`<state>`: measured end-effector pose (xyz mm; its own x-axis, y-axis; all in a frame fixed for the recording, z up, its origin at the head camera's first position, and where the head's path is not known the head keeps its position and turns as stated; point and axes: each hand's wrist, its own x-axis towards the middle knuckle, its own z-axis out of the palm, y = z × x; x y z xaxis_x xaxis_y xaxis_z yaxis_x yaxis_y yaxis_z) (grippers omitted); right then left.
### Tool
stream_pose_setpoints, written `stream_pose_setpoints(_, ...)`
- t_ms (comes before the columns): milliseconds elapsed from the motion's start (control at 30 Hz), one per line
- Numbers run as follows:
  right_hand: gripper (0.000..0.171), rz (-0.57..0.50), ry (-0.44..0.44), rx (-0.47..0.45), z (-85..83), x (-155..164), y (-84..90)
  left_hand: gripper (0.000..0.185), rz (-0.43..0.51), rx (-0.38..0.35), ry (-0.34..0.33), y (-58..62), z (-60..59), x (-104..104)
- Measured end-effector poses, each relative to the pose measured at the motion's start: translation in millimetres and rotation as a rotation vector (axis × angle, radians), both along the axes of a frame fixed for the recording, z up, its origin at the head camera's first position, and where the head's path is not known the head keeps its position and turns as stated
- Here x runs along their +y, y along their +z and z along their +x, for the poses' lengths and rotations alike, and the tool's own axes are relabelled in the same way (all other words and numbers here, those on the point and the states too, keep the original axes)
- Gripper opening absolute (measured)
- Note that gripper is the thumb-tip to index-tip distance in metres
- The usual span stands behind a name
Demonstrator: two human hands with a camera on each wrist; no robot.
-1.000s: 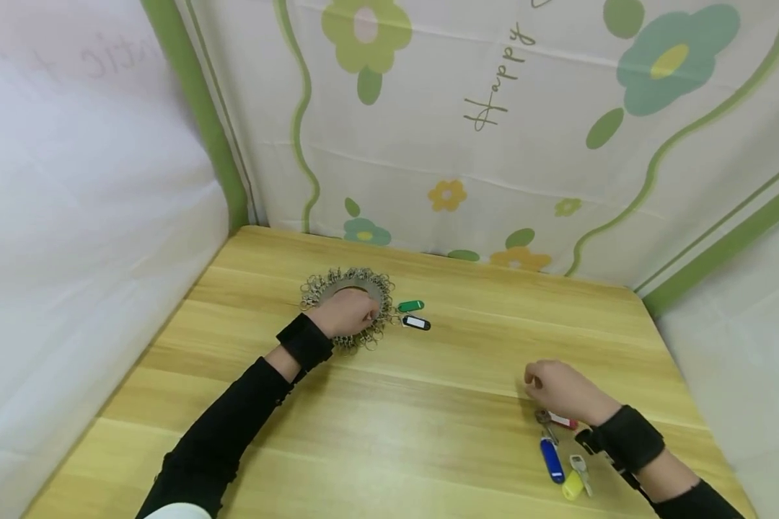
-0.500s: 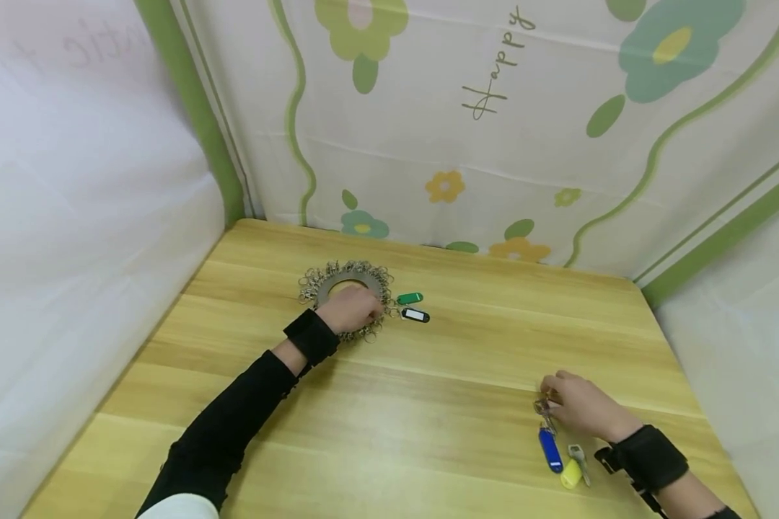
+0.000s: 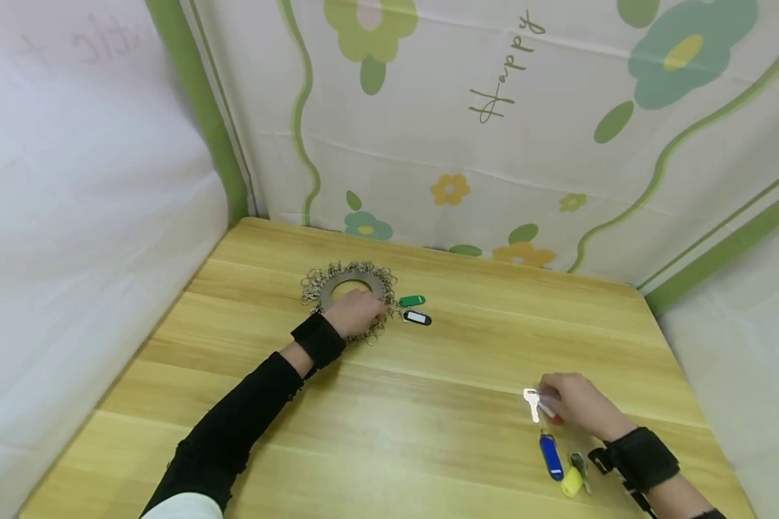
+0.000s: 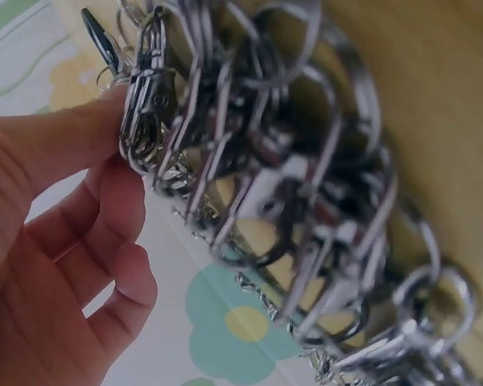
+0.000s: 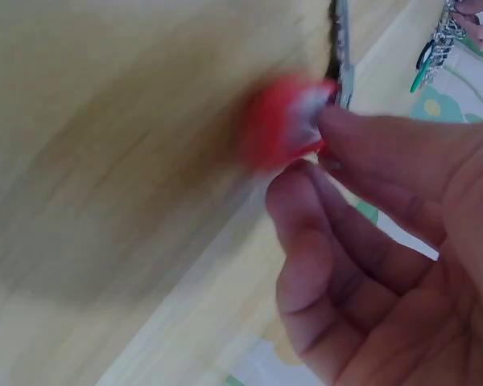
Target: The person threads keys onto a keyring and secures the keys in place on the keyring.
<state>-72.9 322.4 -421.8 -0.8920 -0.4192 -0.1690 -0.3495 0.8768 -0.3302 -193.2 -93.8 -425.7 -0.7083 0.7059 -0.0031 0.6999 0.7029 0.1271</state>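
Observation:
My left hand (image 3: pixel 357 313) reaches over a grey ring (image 3: pixel 327 294) with metal snap clasps all round it. In the left wrist view, its thumb and forefinger pinch one of the clasps (image 4: pixel 149 100) at the end of a crowded row. A green key tag (image 3: pixel 412 300) and a black key tag (image 3: pixel 417 318) hang out on the ring's right side. My right hand (image 3: pixel 578 404) pinches a red key tag (image 5: pixel 278 125), blurred in the right wrist view. Its key (image 3: pixel 533 405) shines brightly, pointing down above a blue key tag (image 3: pixel 550 456).
A yellow key tag (image 3: pixel 572 483) with a key lies beside the blue one on the wooden table (image 3: pixel 415 418). A flowered cloth (image 3: pixel 409 144) closes off the back, and a white cloth wall (image 3: pixel 91 216) stands along the left.
My right hand has come down onto the keys and picked up the red key tag with its key, away from the blue and yellow tags. My left hand stays at the ring.

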Motion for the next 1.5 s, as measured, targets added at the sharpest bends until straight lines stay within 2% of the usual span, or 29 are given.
stream_pose_setpoints(133, 0.01, -0.021, 0.013, 0.047, -4.5, 1.6, -2.8, 0.006, -0.026, -0.014, 0.033, -0.2, -0.9, 6.3)
stream_pose_setpoints(233, 0.01, -0.044, 0.005, 0.068, -7.6, 3.8, -1.4, 0.009, -0.075, 0.001, 0.059, -1.9, 0.0, 12.5)
stream_pose_setpoints(333, 0.01, -0.072, -0.005, 0.091, -11.5, 4.5, 3.0, 0.009, -0.107, 0.048, 0.077, -4.4, 2.3, 17.2)
stream_pose_setpoints(467, 0.008, -0.112, 0.004, 0.124, -18.5, -0.5, 12.5, 0.007, -0.094, 0.09, 0.082, -6.7, 4.8, 19.9)
stream_pose_setpoints(567, 0.004, -0.14, 0.014, 0.152, -22.9, -7.4, 17.8, 0.007, -0.062, 0.062, 0.093, -5.7, 6.1, 21.9)
stream_pose_setpoints(800, 0.005, -0.195, 0.038, 0.183, -41.2, -24.8, 26.8, 0.028, 0.086, -0.098, 0.148, 3.5, 4.3, 27.9)
stream_pose_setpoints(933, 0.006, -0.25, 0.019, 0.145, -59.6, -40.7, 31.1, 0.03, 0.11, -0.151, 0.161, 8.4, 1.3, 27.6)
stream_pose_setpoints(1200, 0.016, -0.453, -0.031, 0.009, -97.3, -75.9, 28.5, 0.034, 0.166, -0.223, 0.191, 11.3, -10.6, 25.8)
stream_pose_setpoints(1400, 0.028, -0.626, -0.097, -0.151, -114.2, -105.1, 26.3, 0.035, 0.2, -0.239, 0.166, 6.3, -13.8, 25.0)
stream_pose_setpoints(1500, 0.028, -0.707, -0.093, -0.234, -118.2, -120.5, 23.5, 0.034, 0.206, -0.235, 0.168, 4.0, -14.0, 27.1)
